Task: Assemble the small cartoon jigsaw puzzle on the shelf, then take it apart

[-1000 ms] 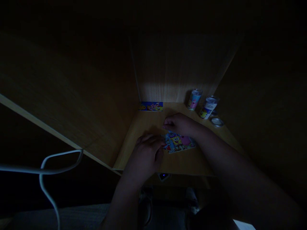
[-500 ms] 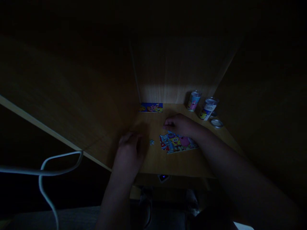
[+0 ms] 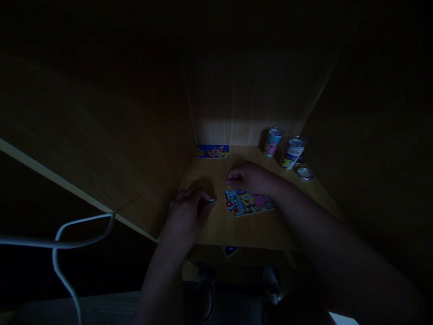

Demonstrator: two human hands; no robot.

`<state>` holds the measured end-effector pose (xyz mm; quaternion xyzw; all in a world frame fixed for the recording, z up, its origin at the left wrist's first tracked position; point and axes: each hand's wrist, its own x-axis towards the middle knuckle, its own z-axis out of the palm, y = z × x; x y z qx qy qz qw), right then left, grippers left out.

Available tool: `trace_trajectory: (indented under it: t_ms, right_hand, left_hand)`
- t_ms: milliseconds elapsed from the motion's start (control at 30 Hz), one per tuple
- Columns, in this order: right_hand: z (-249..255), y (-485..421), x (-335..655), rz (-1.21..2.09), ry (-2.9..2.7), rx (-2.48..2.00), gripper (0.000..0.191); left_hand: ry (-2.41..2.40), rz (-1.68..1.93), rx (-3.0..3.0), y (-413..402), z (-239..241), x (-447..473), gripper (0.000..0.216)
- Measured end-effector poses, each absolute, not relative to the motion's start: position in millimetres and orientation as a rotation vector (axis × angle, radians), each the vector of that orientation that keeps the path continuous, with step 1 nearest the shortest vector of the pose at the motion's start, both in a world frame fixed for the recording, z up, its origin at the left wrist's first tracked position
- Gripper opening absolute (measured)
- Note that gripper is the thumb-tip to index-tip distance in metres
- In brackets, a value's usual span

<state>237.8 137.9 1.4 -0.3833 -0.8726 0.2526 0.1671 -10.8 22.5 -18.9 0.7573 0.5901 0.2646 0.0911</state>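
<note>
My left hand (image 3: 190, 208) pinches a loose jigsaw puzzle piece (image 3: 212, 201) between thumb and forefinger, a little above the wooden tabletop. To its right lies a partly joined jigsaw puzzle (image 3: 249, 202) with bright cartoon figures, its left edge uneven. Over the far edge of this puzzle rests my right hand (image 3: 248, 177), fingers curled and fingertips together near the puzzle's upper left corner. Dim light hides whether anything is between those fingers. The right wrist and forearm cover part of the puzzle's right side.
Against the back panel lies a finished-looking cartoon strip (image 3: 212, 151). Two printed cans, one pink and blue (image 3: 272, 142) and one yellow and white (image 3: 292, 154), stand at the back right beside a round lid (image 3: 305, 173). Wooden side walls enclose the desk; a white cable (image 3: 84, 220) hangs at left.
My left hand has moved right and taken the loose puzzle piece off the tabletop. My right hand has shifted slightly left along the puzzle's far edge.
</note>
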Motion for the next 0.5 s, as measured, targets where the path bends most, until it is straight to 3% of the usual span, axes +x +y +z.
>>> trace_trajectory:
  t_ms: [300,500]
  right_hand:
    - [14,127,228,1.288,-2.3,-0.844,0.018]
    - [16,126,229,1.359,-2.289,-0.865,0.014]
  left_hand:
    - [1.631,1.186,2.257,14,-17,21,0.006]
    - [1.645,1.205,2.232,17,-23,23,0.006]
